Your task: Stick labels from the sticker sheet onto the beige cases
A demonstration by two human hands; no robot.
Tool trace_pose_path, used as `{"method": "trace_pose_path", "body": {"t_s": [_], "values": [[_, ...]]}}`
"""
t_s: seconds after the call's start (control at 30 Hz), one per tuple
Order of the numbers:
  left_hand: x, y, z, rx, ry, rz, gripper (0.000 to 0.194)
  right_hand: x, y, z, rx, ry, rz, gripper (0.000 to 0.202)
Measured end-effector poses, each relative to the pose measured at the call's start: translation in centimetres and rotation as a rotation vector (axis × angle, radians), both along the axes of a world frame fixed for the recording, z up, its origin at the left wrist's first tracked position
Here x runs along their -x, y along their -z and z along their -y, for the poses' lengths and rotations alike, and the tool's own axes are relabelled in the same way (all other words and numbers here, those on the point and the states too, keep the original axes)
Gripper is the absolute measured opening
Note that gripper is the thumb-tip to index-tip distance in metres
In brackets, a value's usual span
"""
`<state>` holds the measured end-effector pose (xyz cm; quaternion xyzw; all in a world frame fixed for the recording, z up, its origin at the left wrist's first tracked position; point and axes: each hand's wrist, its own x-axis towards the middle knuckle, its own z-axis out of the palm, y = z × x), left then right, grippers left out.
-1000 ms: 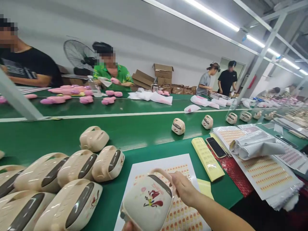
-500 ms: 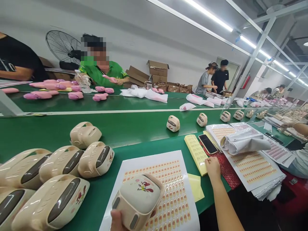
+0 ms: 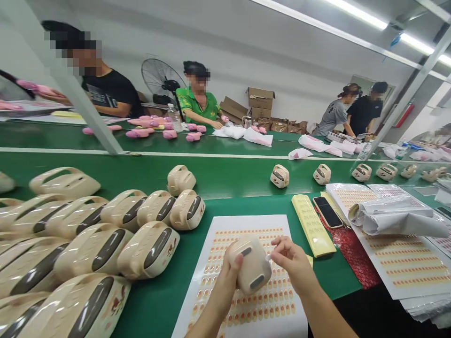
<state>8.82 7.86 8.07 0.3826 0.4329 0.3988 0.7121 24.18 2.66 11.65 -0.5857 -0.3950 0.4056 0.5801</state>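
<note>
My left hand (image 3: 228, 277) is wrapped round a cream plastic device (image 3: 252, 267), a rounded box with two dark grey ovals on the faces toward me. It is held tilted above a white sheet of small orange-and-yellow stickers (image 3: 262, 310). Close by its right side, my right hand (image 3: 289, 258) pinches a small whitish piece (image 3: 268, 257), too small to make out fully. Whether that piece touches the device I cannot tell. A folded yellow label sheet (image 3: 313, 225) lies to the right of the sticker sheet.
Several cream devices with handles (image 3: 150, 251) crowd the left side. More stand along the green conveyor belt (image 3: 229, 176). A phone (image 3: 327, 212), red bubble wrap (image 3: 355, 256) and stacked sticker sheets (image 3: 405, 253) lie on the right. Across the belt, co-workers sit by pink items (image 3: 139, 133).
My right hand has left the yellow label sheet and come to the device, now pinching a small whitish piece. The device has been raised and turned. The view has swung left.
</note>
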Motion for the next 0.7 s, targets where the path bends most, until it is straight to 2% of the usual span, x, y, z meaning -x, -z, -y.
{"method": "trace_pose_path", "body": {"t_s": [0.07, 0.13, 0.4, 0.47, 0.6, 0.7], "values": [[-0.3, -0.1, 0.0, -0.01, -0.011, -0.037, 0.081, 1.9, 0.0, -0.7, 0.019, -0.078, -0.018, 0.028], [-0.4, -0.3, 0.0, -0.015, -0.016, -0.062, 0.081, 2.8, 0.0, -1.1, 0.05, -0.072, 0.008, 0.028], [-0.1, -1.3, 0.1, -0.038, 0.003, -0.089, 0.077, 3.3, -0.1, -1.2, 0.045, -0.019, 0.143, 0.023], [0.0, -1.5, 0.2, -0.027, 0.008, -0.082, 0.077, 3.6, 0.5, -1.0, -0.02, 0.022, 0.27, 0.018], [0.0, -1.6, 0.3, 0.012, 0.029, -0.055, 0.074, 4.7, 1.9, -0.6, -0.334, 0.147, 0.57, 0.012], [-0.2, -1.1, 0.2, 0.036, -0.009, -0.04, 0.066, 4.4, 2.0, -0.3, -0.442, 0.17, 0.586, 0.014]]}}
